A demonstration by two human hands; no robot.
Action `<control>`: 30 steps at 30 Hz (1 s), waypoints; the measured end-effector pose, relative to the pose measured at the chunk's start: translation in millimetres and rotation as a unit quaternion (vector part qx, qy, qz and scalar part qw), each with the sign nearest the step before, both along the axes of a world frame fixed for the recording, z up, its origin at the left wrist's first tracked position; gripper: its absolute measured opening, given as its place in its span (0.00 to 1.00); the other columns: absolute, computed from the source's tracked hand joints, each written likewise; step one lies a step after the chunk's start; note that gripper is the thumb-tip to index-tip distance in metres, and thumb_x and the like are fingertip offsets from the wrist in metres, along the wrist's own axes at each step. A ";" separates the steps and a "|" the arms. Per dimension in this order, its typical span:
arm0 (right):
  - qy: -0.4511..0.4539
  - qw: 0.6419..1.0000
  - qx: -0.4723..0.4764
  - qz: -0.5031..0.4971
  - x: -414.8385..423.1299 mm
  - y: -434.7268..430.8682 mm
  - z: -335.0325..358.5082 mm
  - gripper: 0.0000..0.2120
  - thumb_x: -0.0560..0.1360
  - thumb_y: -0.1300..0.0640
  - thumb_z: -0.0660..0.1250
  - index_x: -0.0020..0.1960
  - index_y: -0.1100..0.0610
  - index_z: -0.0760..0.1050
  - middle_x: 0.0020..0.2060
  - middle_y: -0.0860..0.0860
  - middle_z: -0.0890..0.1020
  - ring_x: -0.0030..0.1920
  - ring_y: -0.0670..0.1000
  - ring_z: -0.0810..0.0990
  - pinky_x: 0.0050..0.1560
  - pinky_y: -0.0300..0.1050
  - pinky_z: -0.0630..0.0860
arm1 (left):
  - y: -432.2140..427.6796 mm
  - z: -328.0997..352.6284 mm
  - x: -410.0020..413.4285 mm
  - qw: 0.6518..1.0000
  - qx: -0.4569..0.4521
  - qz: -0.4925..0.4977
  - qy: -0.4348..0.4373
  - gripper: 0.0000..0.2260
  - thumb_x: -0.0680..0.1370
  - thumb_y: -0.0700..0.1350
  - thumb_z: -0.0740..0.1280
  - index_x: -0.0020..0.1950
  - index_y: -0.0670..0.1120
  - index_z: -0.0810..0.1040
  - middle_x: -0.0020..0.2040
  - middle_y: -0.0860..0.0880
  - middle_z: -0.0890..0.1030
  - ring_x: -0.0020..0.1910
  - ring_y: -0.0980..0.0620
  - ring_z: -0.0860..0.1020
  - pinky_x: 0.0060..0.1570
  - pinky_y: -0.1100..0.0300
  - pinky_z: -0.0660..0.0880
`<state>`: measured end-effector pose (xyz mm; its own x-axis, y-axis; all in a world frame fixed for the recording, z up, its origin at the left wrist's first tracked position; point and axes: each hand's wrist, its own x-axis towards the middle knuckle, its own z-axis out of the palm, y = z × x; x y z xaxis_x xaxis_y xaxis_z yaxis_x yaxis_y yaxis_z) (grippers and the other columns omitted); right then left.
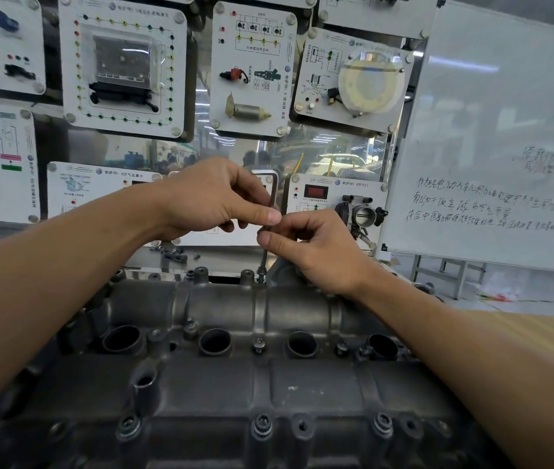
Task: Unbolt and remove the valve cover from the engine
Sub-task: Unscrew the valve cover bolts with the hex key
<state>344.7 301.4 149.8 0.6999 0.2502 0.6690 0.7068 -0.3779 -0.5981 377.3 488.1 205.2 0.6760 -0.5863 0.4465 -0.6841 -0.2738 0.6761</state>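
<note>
The dark grey valve cover (221,377) fills the lower half of the view, with several round plug holes along its middle. An L-shaped hex key (273,198) stands upright with its tip in a bolt (261,278) on the cover's far edge. My left hand (214,198) pinches the key's upper part between thumb and fingers. My right hand (316,248) pinches the shaft just below. More bolts sit in the cover, one at the middle (259,343) and others along the near edge (262,423).
A few loose bolts (172,253) lie on the bench behind the engine. Training panels (252,69) with car parts hang on the wall behind. A whiteboard (492,147) stands at the right, and a wooden surface (539,326) lies beyond my right forearm.
</note>
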 end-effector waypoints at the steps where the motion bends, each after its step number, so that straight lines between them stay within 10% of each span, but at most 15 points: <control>1: -0.003 1.000 0.004 0.005 -0.1 -0.1 -0.1 0.03 0.73 0.62 0.74 0.42 0.57 0.84 0.33 0.45 0.84 0.35 0.40 0.78 0.40 0.33 0.74 | -0.7 -0.6 0.0 1.000 -0.004 0.001 -0.002 0.13 0.63 0.51 0.77 0.40 0.44 0.85 0.33 0.50 0.81 0.30 0.59 0.75 0.29 0.65 0.72; 14: -0.013 1.000 0.025 -0.014 -0.4 0.3 -0.8 0.03 0.70 0.64 0.76 0.40 0.62 0.82 0.30 0.45 0.82 0.32 0.40 0.76 0.37 0.32 0.73 | -4.7 -2.4 -3.1 1.000 -0.013 -0.011 -0.012 0.12 0.63 0.50 0.78 0.33 0.46 0.78 0.27 0.54 0.76 0.28 0.58 0.72 0.29 0.64 0.71; 30: 0.014 0.999 0.005 -0.032 -2.0 2.7 2.1 0.07 0.75 0.65 0.71 0.42 0.55 0.83 0.41 0.61 0.85 0.40 0.49 0.78 0.46 0.44 0.75 | 1.8 1.4 -0.5 0.998 -0.046 -0.041 0.003 0.08 0.71 0.44 0.73 0.50 0.48 0.85 0.47 0.48 0.87 0.39 0.57 0.81 0.33 0.66 0.75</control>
